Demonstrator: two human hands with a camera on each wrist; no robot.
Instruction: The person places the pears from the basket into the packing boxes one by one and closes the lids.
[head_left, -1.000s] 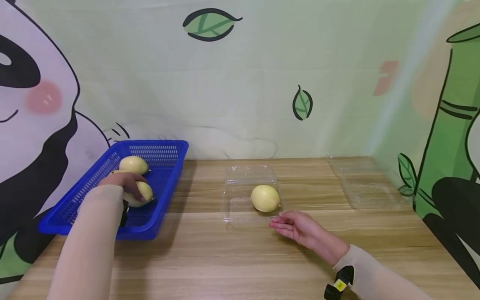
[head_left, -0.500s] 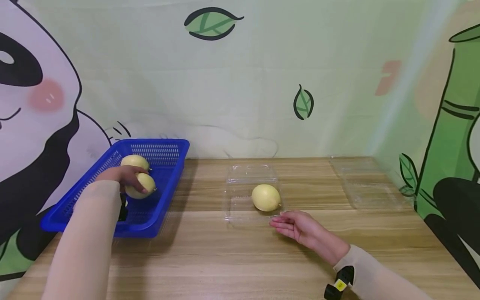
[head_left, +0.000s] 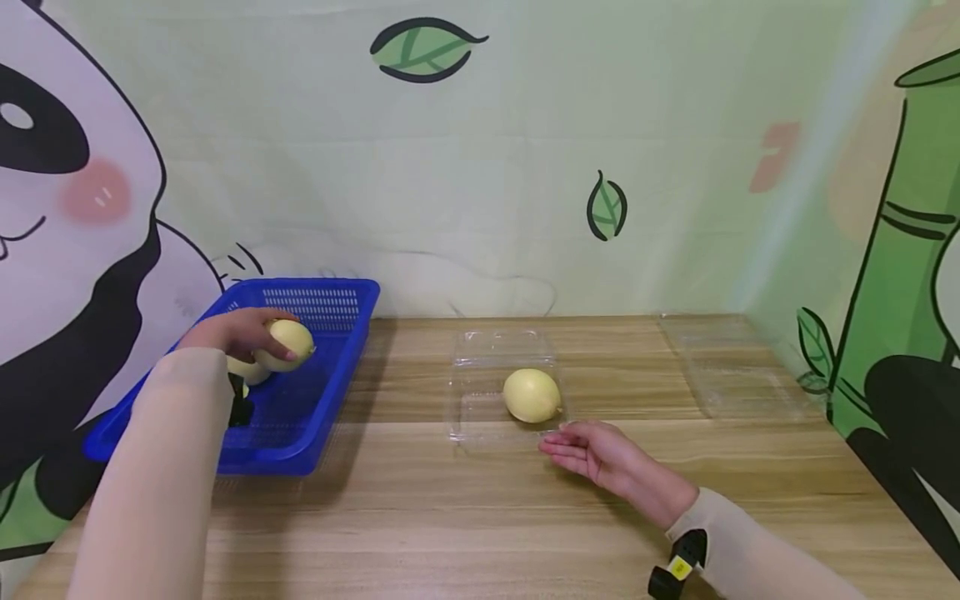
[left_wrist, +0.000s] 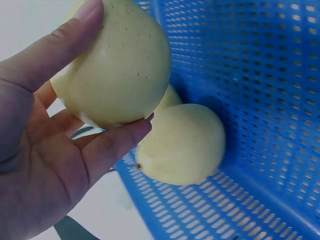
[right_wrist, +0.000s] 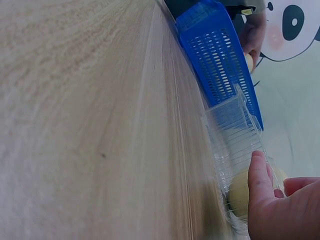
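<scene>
Over the blue basket (head_left: 330, 408), the left hand (head_left: 243, 333) grips a rounded, pale-yellow fruit (left_wrist: 117, 65), its skin dark-speckled. The right hand (head_left: 596, 458), fingers extended, lies at a clear container (head_left: 480, 408) holding a second fruit (head_left: 532, 396) on the wood-grained desk (head_left: 450, 525); behind rises a pale-green, leaf-patterned backdrop (head_left: 510, 150).

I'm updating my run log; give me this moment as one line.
left hand: holding yellow fruit over blue basket | right hand: beside clear container | another fruit: in container

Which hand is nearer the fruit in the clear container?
Right hand, close in front of that fruit, by the clear container; left hand, well left, over the blue basket.
</scene>
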